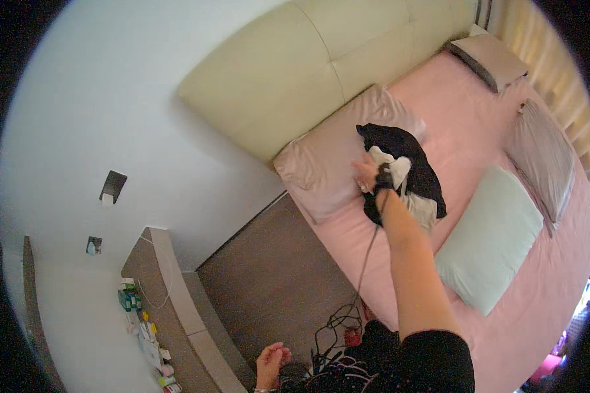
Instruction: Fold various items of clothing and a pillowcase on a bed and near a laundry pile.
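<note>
My right hand (367, 173) reaches far out over the bed, its fingers smeared by motion. It is at the left side of a heap of clothes, made up of a black garment (423, 160) and a white cloth (400, 171); whether it grips any of this cannot be made out. A dark band circles the right wrist, and a thin cable hangs down from it. Under the heap's upper left part lies a greyish-pink pillow (321, 160). Low in the picture, my left hand (272, 365) hangs beside my body over the floor, fingers loosely curled, nothing seen in it.
The pink-sheeted bed (347, 245) has a cream padded headboard (262, 85). A pale green pillow (491, 242) and grey pillows (544, 160) lie to the right. Tangled cables (339, 321) hang near my body. Small boxes and bottles line a shelf (177, 295) at the left.
</note>
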A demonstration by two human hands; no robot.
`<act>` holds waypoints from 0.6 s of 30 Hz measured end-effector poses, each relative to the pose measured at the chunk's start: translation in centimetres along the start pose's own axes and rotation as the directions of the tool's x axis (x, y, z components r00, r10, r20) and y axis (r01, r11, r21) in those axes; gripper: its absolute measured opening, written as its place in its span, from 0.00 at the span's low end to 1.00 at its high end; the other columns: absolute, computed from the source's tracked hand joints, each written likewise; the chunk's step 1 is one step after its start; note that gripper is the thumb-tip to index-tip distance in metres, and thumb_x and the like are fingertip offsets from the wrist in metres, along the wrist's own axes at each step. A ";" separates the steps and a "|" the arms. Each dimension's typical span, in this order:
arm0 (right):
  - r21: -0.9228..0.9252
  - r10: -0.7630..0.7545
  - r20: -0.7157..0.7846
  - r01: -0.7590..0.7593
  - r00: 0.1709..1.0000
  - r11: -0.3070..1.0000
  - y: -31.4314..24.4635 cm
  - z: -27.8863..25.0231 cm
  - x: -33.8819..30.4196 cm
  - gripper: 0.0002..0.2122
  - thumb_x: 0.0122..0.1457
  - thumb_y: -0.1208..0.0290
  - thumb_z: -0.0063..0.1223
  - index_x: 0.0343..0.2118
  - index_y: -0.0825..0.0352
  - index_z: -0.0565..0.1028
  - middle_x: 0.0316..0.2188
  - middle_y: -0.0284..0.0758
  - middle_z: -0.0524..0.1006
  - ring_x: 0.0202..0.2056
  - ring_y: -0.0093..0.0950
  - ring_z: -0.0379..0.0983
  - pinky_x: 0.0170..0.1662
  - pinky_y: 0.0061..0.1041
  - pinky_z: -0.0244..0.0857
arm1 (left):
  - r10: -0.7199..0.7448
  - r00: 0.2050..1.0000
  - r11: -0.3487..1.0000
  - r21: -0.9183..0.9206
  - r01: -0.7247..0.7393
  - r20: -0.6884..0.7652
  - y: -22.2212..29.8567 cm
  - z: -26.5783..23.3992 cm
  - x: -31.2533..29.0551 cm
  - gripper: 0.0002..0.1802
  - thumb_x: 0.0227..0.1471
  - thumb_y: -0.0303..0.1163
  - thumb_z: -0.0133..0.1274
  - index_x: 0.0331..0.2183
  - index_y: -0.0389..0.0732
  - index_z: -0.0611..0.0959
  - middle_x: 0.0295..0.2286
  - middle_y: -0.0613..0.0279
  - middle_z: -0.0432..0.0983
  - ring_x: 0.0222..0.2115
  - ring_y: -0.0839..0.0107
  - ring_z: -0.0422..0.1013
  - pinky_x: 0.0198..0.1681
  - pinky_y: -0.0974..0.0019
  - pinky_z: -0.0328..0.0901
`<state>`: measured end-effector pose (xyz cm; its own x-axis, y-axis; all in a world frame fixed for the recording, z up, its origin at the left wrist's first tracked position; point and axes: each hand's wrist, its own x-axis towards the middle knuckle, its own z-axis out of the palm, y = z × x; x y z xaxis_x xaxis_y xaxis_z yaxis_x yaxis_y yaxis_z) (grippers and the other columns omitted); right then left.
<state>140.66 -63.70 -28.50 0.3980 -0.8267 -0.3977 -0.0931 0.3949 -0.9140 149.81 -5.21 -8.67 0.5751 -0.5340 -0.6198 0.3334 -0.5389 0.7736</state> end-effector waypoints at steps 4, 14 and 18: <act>0.269 -0.016 -0.360 0.120 0.933 0.956 2.3 -8.5 -3.7 0.29 0.50 0.66 0.53 0.56 0.64 0.58 0.34 0.32 0.69 0.36 0.24 0.66 0.35 0.26 0.63 | -0.074 0.997 0.997 0.020 0.074 -0.038 1.4 1.6 0.7 0.13 0.54 0.28 0.47 0.42 0.34 0.72 0.31 0.56 0.75 0.31 0.68 0.72 0.35 0.66 0.69; 0.183 0.406 -0.060 -0.389 0.912 0.903 16.0 -8.3 -33.1 0.11 0.50 0.76 0.46 0.38 0.67 0.73 0.29 0.33 0.76 0.28 0.24 0.72 0.30 0.22 0.66 | 0.098 0.993 0.994 0.031 -0.101 0.071 5.5 5.9 2.2 0.11 0.54 0.27 0.47 0.40 0.34 0.74 0.30 0.60 0.75 0.30 0.71 0.72 0.34 0.69 0.68; 0.109 0.513 0.076 -0.518 0.855 0.848 16.2 -7.3 -39.9 0.13 0.52 0.73 0.49 0.40 0.69 0.72 0.28 0.34 0.76 0.27 0.24 0.73 0.29 0.21 0.66 | 0.198 0.966 0.975 0.072 -0.212 0.165 6.8 6.4 1.3 0.11 0.54 0.27 0.47 0.40 0.34 0.74 0.30 0.60 0.75 0.30 0.72 0.72 0.36 0.69 0.68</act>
<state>116.61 -27.28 -28.04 0.3615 -0.4740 -0.8029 -0.1855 0.8073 -0.5602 148.01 -13.74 -5.00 0.4986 -0.7297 -0.4678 0.1495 -0.4592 0.8756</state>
